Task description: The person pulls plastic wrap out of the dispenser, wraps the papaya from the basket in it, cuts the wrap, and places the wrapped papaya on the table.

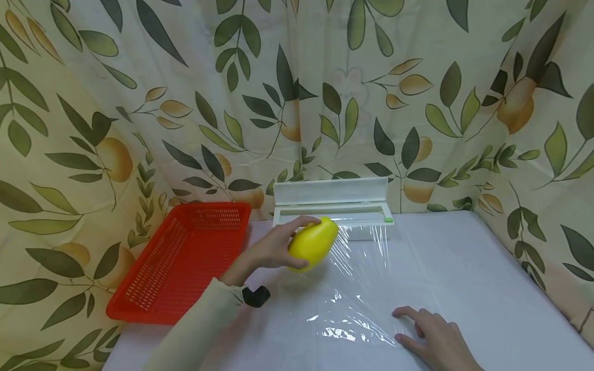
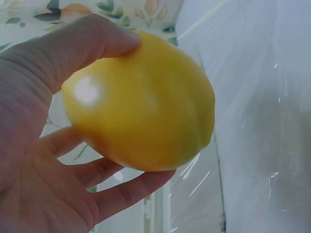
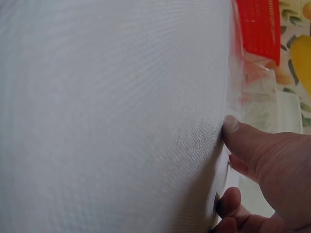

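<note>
My left hand (image 1: pixel 278 245) holds a glossy yellow, mango-like fruit (image 1: pixel 315 245) above the table, thumb on one side and fingers on the other. In the left wrist view the fruit (image 2: pixel 146 107) shows a shallow groove near its far end. A sheet of clear cling film (image 1: pixel 343 309) runs from a white dispenser box (image 1: pixel 331 193) toward the front of the table, below the fruit. My right hand (image 1: pixel 438 335) rests at the film's front right corner, thumb and forefinger apart. In the right wrist view its thumb tip (image 3: pixel 231 124) touches the surface.
A red plastic basket (image 1: pixel 190 257) with slotted sides stands on the left of the table. The dispenser's lid is raised, and a small green piece (image 1: pixel 389 220) sits at its right end. Leaf-patterned curtain (image 1: pixel 325 103) surrounds the white table (image 1: pixel 464 257) at the back and sides.
</note>
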The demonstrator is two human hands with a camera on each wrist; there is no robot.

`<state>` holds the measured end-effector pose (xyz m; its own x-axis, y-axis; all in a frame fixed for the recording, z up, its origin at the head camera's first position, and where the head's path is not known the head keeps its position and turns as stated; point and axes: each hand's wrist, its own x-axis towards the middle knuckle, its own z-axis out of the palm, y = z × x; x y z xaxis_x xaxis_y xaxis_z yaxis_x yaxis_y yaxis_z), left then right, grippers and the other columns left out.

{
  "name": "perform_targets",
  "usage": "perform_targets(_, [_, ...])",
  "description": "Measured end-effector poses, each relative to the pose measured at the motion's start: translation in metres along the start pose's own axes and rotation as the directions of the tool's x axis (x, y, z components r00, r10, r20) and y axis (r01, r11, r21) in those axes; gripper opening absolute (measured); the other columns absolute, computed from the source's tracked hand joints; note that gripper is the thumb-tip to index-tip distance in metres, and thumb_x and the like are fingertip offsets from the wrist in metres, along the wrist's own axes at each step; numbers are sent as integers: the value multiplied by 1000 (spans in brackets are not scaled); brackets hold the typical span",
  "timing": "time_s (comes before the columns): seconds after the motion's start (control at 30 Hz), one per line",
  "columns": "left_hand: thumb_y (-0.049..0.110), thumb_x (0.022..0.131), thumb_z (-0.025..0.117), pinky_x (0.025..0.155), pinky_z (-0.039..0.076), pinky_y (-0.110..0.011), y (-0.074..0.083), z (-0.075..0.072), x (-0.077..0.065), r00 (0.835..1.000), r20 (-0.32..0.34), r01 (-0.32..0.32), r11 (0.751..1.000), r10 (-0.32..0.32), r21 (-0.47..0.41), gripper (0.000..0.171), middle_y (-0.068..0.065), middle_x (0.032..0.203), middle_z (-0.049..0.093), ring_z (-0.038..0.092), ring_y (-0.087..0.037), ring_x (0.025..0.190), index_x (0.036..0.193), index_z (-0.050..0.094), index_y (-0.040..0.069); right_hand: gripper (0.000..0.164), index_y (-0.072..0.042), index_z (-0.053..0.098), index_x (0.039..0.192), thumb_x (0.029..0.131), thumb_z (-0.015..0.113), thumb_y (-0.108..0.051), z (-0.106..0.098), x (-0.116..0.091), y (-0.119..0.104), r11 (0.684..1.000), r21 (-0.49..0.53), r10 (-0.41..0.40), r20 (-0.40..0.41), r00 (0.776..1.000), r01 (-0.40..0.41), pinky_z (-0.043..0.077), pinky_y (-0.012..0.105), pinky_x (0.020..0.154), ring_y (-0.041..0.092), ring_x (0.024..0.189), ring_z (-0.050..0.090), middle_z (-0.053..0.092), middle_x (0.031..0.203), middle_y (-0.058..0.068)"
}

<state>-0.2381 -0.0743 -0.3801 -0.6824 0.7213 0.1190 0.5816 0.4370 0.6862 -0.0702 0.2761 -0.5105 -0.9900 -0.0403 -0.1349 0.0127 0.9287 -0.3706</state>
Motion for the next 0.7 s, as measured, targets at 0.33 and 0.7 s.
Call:
perform_targets(0.33, [7, 75, 86, 88, 52, -29, -7, 21, 18, 996, 86, -9, 999, 6, 31, 86, 2, 138, 57, 56, -19, 106, 148, 47, 28, 54, -29, 65, 126, 78, 85, -45, 0, -1, 2, 1000, -2, 6, -10, 1000, -6, 30, 39, 63, 16, 70, 40, 43, 72, -5])
perform_targets(0.7, [4, 71, 88, 94, 46, -31, -13, 50, 26, 983, 181, -38, 994, 19, 104, 86, 4, 140, 58, 53, -16, 113, 146, 53, 27, 54, -29, 66, 126, 78, 85, -46, 1, -1, 2, 1000, -4, 25, -3, 1000, -25, 31, 41, 64, 16, 71, 41, 43, 72, -4])
